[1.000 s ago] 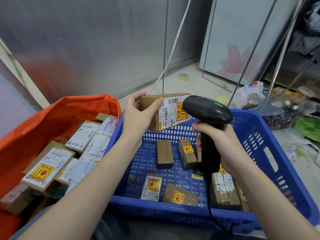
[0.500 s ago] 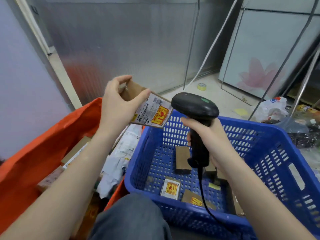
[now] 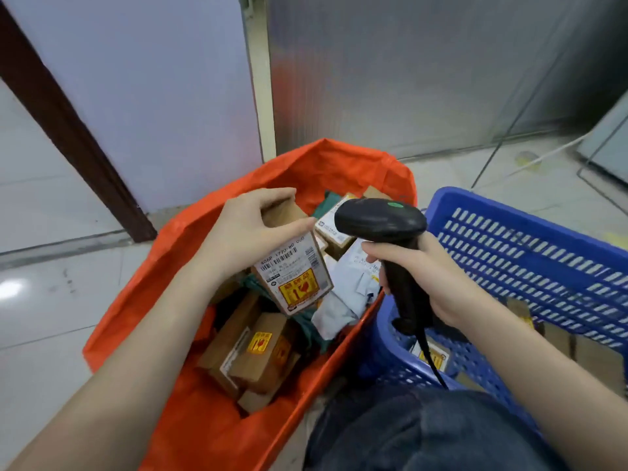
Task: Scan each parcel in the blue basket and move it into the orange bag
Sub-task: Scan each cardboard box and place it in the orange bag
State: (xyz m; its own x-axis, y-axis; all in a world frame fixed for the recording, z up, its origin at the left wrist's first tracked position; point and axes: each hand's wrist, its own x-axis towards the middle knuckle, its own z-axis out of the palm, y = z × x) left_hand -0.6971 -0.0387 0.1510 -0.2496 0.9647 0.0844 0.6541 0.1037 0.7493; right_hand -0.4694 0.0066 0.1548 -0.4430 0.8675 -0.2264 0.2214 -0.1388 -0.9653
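Note:
My left hand (image 3: 243, 232) grips a small brown parcel (image 3: 294, 271) with a white label and a yellow sticker, holding it over the open orange bag (image 3: 190, 232). The bag holds several brown boxes (image 3: 253, 355) and pale mailers (image 3: 353, 283). My right hand (image 3: 428, 280) grips the black barcode scanner (image 3: 380, 220) by its handle, above the seam between the bag and the blue basket (image 3: 530, 239). A few labelled parcels (image 3: 431, 355) show on the basket floor, partly hidden by my right arm.
A grey corrugated wall and a pale door frame (image 3: 258, 79) stand behind the bag. Tiled floor (image 3: 51, 300) spreads to the left. My knee in dark jeans (image 3: 424, 433) sits at the bottom. A thin metal frame and white cable (image 3: 543, 153) lie at the far right.
My left hand has carried the parcel left from over the basket to above the orange bag, tilting it downward. The view has swung left; my right hand still holds the scanner.

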